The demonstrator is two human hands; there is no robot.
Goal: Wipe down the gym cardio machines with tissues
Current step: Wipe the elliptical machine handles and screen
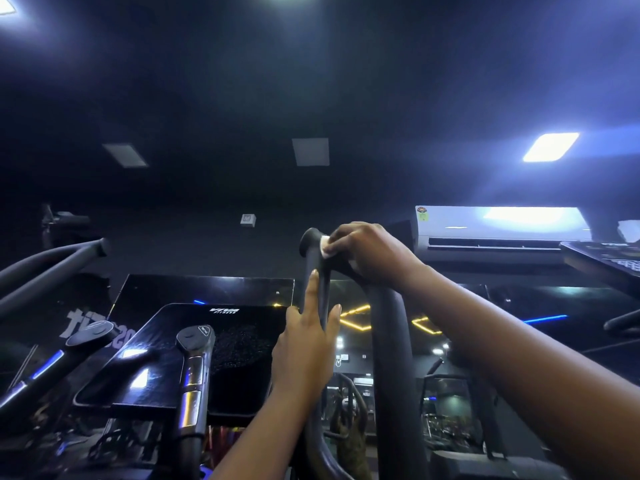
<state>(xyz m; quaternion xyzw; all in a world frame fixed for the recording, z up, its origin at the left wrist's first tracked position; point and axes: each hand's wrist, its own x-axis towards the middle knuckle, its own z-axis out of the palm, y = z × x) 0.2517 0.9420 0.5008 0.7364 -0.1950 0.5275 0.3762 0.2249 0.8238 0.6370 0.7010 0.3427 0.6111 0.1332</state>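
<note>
Fingers of the right hand [367, 252] curl over one small crumpled white tissue [325, 245], clamping it against the rounded top of a slim matte black handlebar tube [311, 241]. Lower on the same tube, the left hand [304, 351] rests with straight, unclenched fingers [313, 289], forefinger and thumb lying along either side. Just right of it stands one thicker black padded tube [391, 341]. To the left sits one glossy flat black console panel [239, 344] with white lettering, fronted by two grey moulded grips, a nearer grip [194, 368] bearing two shiny metal plates and a farther grip [88, 336]. One smooth white wall air conditioner [498, 226] hangs at the right under one glowing rectangular ceiling light [550, 147]; two unlit grey ceiling panels [310, 152] lie flat nearby.
</note>
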